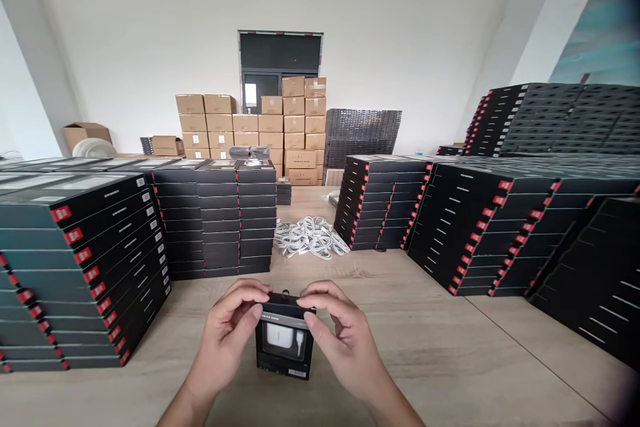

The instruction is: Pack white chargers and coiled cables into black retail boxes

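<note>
A small black retail box (283, 358) stands upright on the wooden table in front of me. Its front window shows a white charger block and a white cable plug. My left hand (233, 323) pinches the upper left corner, thumb on the front and fingers on the top. On the upper right corner, my right hand (343, 330) grips in the same way. A small dark loop sticks up behind the top edge, between the hands. Beyond the box lies a heap of coiled white cables (313, 239).
Tall stacks of black boxes with red labels stand at the left (133, 227) and right (450, 213) of the table (400, 320). Cardboard cartons (247, 130) are piled by the far wall, beside a stack of dark trays (363, 137).
</note>
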The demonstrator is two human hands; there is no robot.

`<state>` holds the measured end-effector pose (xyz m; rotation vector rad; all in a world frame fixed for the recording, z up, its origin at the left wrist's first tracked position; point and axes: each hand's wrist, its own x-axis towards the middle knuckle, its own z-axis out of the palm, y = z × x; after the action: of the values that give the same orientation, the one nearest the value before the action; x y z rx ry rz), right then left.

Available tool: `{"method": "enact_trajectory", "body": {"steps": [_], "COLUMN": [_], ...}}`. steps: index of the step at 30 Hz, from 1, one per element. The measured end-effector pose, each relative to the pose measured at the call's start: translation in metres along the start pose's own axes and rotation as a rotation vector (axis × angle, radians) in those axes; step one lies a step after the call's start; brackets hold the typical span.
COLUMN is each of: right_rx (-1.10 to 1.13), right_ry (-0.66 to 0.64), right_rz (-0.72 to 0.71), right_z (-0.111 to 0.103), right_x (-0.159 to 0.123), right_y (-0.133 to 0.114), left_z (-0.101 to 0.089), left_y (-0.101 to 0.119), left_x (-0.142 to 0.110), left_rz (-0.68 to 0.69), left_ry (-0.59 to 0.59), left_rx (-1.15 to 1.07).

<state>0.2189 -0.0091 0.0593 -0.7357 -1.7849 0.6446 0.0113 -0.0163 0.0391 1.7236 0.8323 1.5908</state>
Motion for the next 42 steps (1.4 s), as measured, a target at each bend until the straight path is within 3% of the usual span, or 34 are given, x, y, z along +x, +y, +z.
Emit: {"method": "enact_trajectory", "body": {"steps": [14, 19, 23, 25, 27, 31, 35, 38, 42], "right_rx": [-0.030, 0.037, 0.150, 0.176, 0.218, 0.244, 0.072, -0.024, -0.101], "right_ry": [-0.160, 0.089, 0.290, 0.316, 0.300, 0.226, 0.142, 0.079, -0.008], "right_rz": [0.055, 0.131, 0.323, 0.382, 0.396, 0.352, 0.330, 0.267, 0.203], "right_z": [-0.011, -0.001, 0.005, 0.006, 0.009, 0.015, 0.022, 0.027, 0.031], "right_x": [0.002, 0.003, 0.005, 0.007, 0.008, 0.004, -0.001, -0.003, -0.004], "right_y": [0.000, 0.014, 0.034, 0.042, 0.047, 0.055, 0.068, 0.074, 0.076], "left_z": [-0.006, 0.012, 0.043, 0.055, 0.058, 0.032, -0.027, -0.068, -0.090], "left_y": [-0.010, -0.009, -0.007, -0.006, -0.004, 0.001, -0.009, -0.020, -0.031], "left_x": [-0.005, -0.008, -0.014, -0.014, -0.012, -0.006, -0.002, -0.007, -0.021], "left_rz": [0.096, 0.083, -0.105, -0.127, -0.141, -0.229, -0.487, -0.576, -0.633], "left_ry": [-0.019, 0.026, -0.080, -0.142, -0.131, -0.077, -0.056, -0.100, -0.097], "left_rx": [0.189, 0.483, 0.744, 0.847, 0.923, 1.065, 1.315, 1.354, 1.371]}}
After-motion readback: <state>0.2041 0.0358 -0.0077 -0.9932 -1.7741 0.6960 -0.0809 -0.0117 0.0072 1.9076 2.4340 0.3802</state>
